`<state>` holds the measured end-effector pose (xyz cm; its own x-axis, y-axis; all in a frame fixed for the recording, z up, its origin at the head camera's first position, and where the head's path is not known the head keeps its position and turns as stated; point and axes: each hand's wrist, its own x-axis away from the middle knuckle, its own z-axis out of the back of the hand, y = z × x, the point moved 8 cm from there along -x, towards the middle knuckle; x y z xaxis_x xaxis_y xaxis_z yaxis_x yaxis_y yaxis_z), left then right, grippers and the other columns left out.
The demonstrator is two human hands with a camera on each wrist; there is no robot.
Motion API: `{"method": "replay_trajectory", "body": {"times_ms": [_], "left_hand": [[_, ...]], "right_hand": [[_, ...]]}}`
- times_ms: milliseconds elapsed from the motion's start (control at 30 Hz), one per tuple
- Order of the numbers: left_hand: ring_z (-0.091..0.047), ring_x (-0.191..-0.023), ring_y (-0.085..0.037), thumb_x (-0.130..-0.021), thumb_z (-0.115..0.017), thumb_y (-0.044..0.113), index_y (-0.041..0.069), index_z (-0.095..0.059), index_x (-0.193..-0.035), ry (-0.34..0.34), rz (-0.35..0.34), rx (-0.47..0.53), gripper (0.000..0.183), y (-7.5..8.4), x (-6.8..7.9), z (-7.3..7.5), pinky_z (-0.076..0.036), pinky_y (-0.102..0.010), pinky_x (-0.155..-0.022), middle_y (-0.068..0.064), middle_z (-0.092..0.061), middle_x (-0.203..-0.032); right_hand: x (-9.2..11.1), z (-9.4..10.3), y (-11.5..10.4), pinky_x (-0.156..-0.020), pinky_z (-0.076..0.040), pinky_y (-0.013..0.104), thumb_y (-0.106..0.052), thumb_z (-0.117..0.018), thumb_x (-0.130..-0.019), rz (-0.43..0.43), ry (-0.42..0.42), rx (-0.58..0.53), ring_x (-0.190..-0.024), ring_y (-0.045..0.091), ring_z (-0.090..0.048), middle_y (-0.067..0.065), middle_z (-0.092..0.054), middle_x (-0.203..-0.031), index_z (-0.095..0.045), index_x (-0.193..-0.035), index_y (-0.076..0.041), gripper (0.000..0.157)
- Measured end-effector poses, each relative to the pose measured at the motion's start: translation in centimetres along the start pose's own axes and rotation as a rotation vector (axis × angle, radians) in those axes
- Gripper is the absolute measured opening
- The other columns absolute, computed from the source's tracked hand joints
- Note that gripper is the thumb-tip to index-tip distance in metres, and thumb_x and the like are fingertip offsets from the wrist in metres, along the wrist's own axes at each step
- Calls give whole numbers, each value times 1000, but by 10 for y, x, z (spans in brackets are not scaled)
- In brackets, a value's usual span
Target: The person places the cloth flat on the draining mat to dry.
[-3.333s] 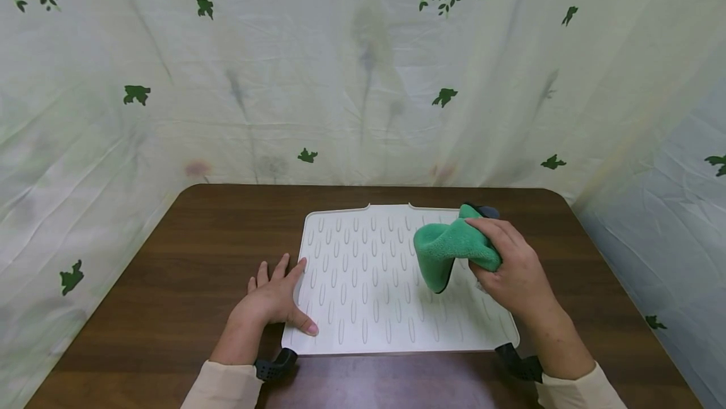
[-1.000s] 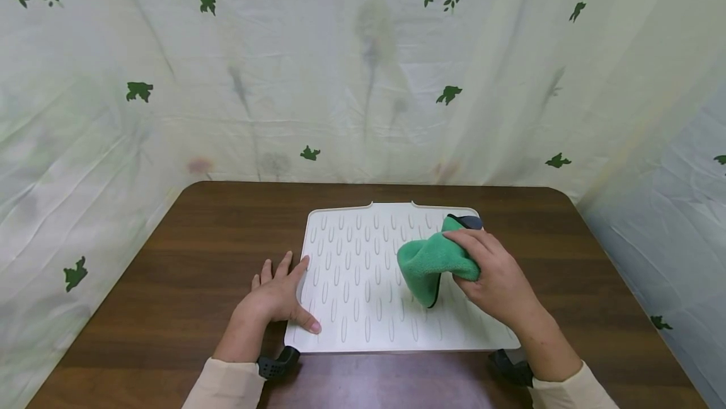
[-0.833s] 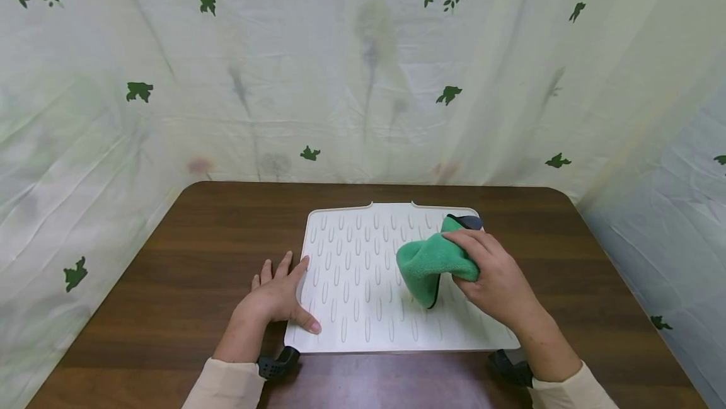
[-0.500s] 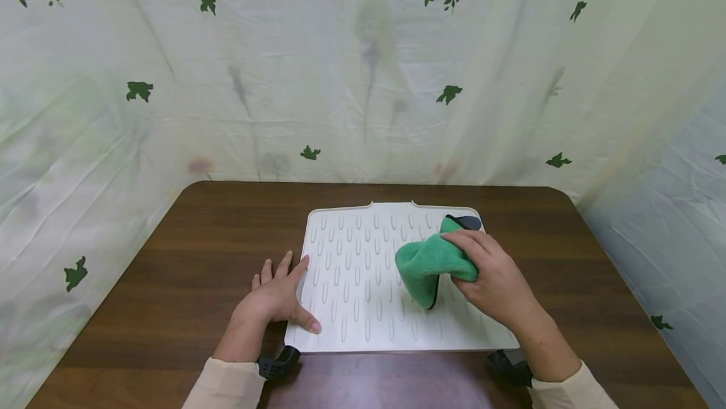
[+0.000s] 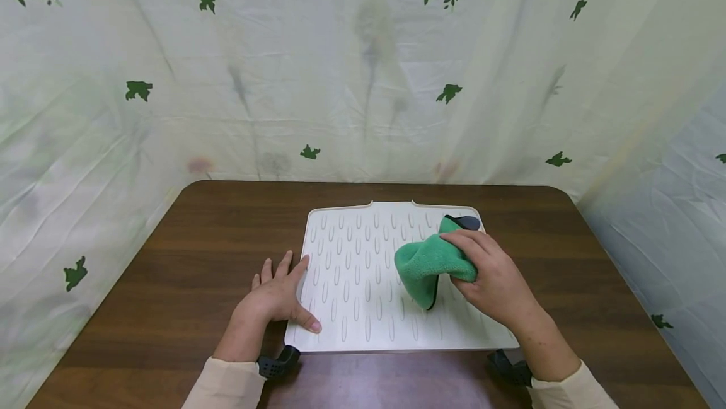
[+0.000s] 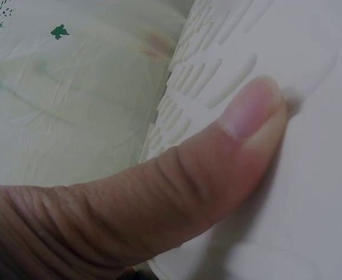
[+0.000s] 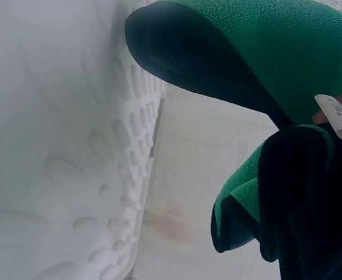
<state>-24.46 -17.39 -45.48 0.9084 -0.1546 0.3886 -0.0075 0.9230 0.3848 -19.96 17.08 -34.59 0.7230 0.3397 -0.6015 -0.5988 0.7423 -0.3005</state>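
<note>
A white plastic draining tray (image 5: 363, 295), covered in rows of oval ridges, lies flat on the table. My left hand (image 5: 271, 299) rests at its left edge with the fingers spread. The left thumb (image 6: 241, 134) lies on the ridged surface near the front left corner. Over the tray's right half, my right hand (image 5: 496, 280) grips a bunched green microfibre cloth (image 5: 431, 264) from the right. The cloth has a dark blue reverse side and black edging, with a small white label (image 7: 337, 116) beside a fingertip in the right wrist view. Its lower fold hangs down at the tray.
The brown wooden table (image 5: 227, 239) extends around the tray, with rounded back corners. A pale curtain (image 5: 363, 81) printed with green leaves hangs behind and along the sides. A black band (image 5: 278, 363) sits on the left wrist and another (image 5: 510, 368) on the right.
Since the oldest frame, my right hand has moved left and slightly nearer with the cloth. Over the last second it has barely shifted. My left hand stays in place on the tray.
</note>
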Motion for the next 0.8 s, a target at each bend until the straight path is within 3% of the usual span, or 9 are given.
{"method": "replay_trajectory", "body": {"times_ms": [800], "left_hand": [[3,-151,-63,-45,-101,52,16,-21,-165,5,9,-1,148,0,-1,0,-6,-78,-118,-27,-3,-170]], "right_hand": [[1,-9,-4,-88,-59,48,4,-83,-71,31,-24,6,-113,28,-64,7,-65,-125,-63,-132,-15,67]]}}
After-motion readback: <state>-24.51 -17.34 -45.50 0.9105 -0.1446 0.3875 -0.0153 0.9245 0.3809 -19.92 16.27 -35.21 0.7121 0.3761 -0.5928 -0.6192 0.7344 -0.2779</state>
